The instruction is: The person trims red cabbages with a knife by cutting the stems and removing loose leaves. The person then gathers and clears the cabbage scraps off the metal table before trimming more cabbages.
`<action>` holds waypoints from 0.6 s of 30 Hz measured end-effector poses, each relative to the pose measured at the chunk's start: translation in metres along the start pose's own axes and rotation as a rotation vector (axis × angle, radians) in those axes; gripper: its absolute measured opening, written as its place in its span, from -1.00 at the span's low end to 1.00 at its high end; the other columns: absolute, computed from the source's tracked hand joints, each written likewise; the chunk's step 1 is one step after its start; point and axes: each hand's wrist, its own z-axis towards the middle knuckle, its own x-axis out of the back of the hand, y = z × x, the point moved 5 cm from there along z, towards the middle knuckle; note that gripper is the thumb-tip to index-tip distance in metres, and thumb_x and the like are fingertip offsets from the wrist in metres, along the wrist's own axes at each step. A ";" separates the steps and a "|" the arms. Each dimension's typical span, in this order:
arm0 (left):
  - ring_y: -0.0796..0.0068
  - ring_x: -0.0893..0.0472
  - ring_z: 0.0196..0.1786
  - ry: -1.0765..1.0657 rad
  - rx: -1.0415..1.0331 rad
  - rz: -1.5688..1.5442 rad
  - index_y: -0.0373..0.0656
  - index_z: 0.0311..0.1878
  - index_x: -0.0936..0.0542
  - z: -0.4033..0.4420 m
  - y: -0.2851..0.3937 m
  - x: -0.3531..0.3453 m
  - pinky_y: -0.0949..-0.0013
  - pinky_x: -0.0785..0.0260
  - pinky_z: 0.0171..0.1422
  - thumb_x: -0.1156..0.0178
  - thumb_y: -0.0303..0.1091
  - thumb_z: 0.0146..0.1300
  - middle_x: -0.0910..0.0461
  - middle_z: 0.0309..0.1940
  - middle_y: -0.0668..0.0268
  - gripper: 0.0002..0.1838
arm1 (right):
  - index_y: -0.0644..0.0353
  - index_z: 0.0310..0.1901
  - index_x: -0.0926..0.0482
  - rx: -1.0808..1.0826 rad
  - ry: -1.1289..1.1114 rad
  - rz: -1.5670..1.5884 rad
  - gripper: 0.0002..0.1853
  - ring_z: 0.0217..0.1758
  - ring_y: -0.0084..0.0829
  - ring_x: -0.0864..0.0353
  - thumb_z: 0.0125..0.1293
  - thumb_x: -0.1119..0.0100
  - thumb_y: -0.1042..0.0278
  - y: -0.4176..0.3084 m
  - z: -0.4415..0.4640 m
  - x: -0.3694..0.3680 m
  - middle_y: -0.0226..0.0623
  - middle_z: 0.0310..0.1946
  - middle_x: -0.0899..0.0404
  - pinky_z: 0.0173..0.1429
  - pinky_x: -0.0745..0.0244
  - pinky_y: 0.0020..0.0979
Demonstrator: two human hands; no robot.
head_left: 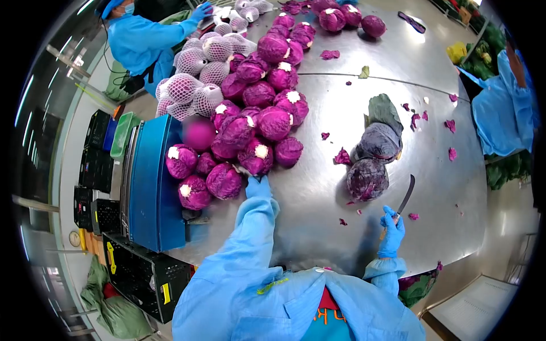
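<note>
A curved-blade knife (406, 196) is in the closed fingers of my right hand (391, 234), gloved in blue, its blade pointing away from me. My left hand (259, 187), also in a blue glove, reaches to the near edge of the pile and grips a red cabbage (254, 157) from below. Its fingertips are partly hidden against that head. Purple trimmed cabbages (236, 131) with pale cut stems lie heaped around it. Ahead of my right hand, a dull dark cabbage (367, 179) touches another cabbage (378, 142) with a grey-green outer leaf (385, 111).
Leaf scraps (342, 157) are scattered over the metal table (324, 227). Net-wrapped cabbages (183, 88) lie at the far left, near a co-worker (139, 40). Another person's blue sleeve (503, 108) shows at right. A blue bin (156, 182) and black crate (148, 275) stand left.
</note>
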 end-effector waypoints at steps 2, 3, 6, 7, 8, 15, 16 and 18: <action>0.41 -0.52 -0.53 -0.163 -0.311 0.209 -0.12 -0.19 -0.57 -0.023 -0.023 -0.030 0.23 -0.42 -0.41 -0.26 -0.12 0.22 -0.57 -0.49 0.26 -0.72 | 0.32 -0.12 -0.66 -0.003 0.038 0.029 -0.75 -0.44 -0.65 -0.42 0.31 -0.22 0.31 0.006 0.002 0.006 -0.47 -0.45 -0.51 -0.31 -0.35 -0.58; 0.56 -0.44 -0.60 -0.255 -0.473 0.313 -0.11 -0.29 -0.60 -0.046 -0.039 -0.049 0.30 -0.38 -0.49 -0.29 -0.12 0.21 -0.53 -0.57 0.37 -0.75 | 0.31 -0.15 -0.66 -0.054 0.013 0.063 -0.77 -0.45 -0.64 -0.43 0.31 -0.21 0.31 0.013 0.004 0.009 -0.45 -0.45 -0.52 -0.34 -0.36 -0.56; 0.55 -0.59 -0.31 -1.131 -0.318 0.059 -0.21 -0.05 -0.64 -0.190 0.016 -0.086 0.38 -0.49 -0.19 -0.27 -0.17 0.27 -0.63 -0.35 0.35 -0.68 | 0.24 -0.36 -0.63 -0.222 0.017 0.180 -0.77 -0.58 -0.59 -0.47 0.34 -0.18 0.24 0.044 0.009 0.029 -0.35 -0.46 -0.60 -0.51 -0.40 -0.50; 0.54 -0.60 -0.28 -1.099 -0.334 0.027 -0.21 -0.02 -0.63 -0.199 0.028 -0.094 0.38 -0.49 -0.15 -0.26 -0.21 0.28 -0.64 -0.32 0.33 -0.69 | 0.22 -0.38 -0.61 -0.224 0.022 0.204 -0.76 -0.62 -0.59 -0.45 0.34 -0.19 0.23 0.033 0.007 0.023 -0.33 -0.46 -0.62 -0.54 -0.39 -0.51; 0.53 -0.61 -0.24 -1.065 -0.350 -0.011 -0.21 0.00 -0.63 -0.208 0.038 -0.103 0.38 -0.49 -0.10 -0.25 -0.25 0.29 -0.65 -0.29 0.31 -0.70 | 0.21 -0.40 -0.59 -0.223 0.024 0.226 -0.76 -0.66 -0.58 -0.43 0.34 -0.19 0.23 0.023 0.003 0.015 -0.31 -0.45 -0.64 -0.57 -0.37 -0.52; 0.26 -0.65 -0.21 -0.402 -0.870 0.153 -0.18 -0.07 -0.65 -0.141 0.039 -0.041 0.26 -0.49 -0.05 -0.22 -0.26 0.27 -0.66 -0.24 0.16 -0.75 | 0.29 0.05 -0.54 -0.276 -0.143 0.221 -0.64 -0.63 -0.64 -0.43 0.29 -0.19 0.29 0.026 -0.016 0.025 -0.22 -0.33 -0.67 -0.57 -0.36 -0.60; 0.19 -0.65 -0.24 -0.237 -0.926 0.231 -0.17 -0.10 -0.66 -0.132 0.026 -0.009 0.21 -0.50 -0.07 -0.19 -0.25 0.28 -0.65 -0.27 0.14 -0.76 | 0.28 0.09 -0.53 -0.317 -0.169 0.253 -0.62 -0.61 -0.63 -0.45 0.28 -0.18 0.31 0.031 -0.023 0.019 -0.22 -0.28 -0.67 -0.53 -0.39 -0.59; 0.14 -0.61 -0.05 -0.240 -0.837 0.848 -0.14 -0.05 -0.63 -0.107 0.017 0.045 0.15 -0.45 0.07 -0.16 -0.27 0.25 -0.62 -0.16 0.06 -0.74 | 0.27 0.16 -0.49 -0.375 -0.208 0.319 -0.57 -0.56 -0.60 -0.48 0.27 -0.16 0.34 0.037 -0.032 0.006 -0.21 -0.19 -0.68 -0.45 -0.43 -0.58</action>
